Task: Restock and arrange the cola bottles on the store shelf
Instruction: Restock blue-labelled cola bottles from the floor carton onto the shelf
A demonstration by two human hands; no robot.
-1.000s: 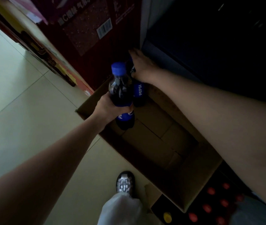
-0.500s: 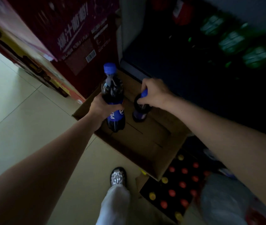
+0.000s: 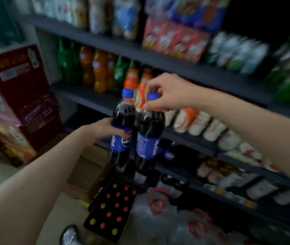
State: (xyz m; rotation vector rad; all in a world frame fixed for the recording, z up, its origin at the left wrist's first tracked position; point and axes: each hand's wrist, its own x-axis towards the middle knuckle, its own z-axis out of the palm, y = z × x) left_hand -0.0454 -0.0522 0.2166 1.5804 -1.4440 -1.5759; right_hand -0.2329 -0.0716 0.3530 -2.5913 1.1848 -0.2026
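I hold two cola bottles with blue caps and blue labels in front of the shelves. My left hand grips the left cola bottle round its middle. My right hand pinches the right cola bottle by its cap and neck from above. The two bottles hang upright, side by side and almost touching. Behind them, more cola bottles stand on a dark lower shelf. The view is motion-blurred.
Dark shelves carry green and orange soda bottles, white-and-orange bottles and red packs. Red cartons are stacked at left. An open cardboard box and a crate of red- and yellow-capped bottles sit on the floor.
Both hands have lifted their bottles out of the cardboard box up to shelf height. The camera has tilted up from the floor to the shelves.
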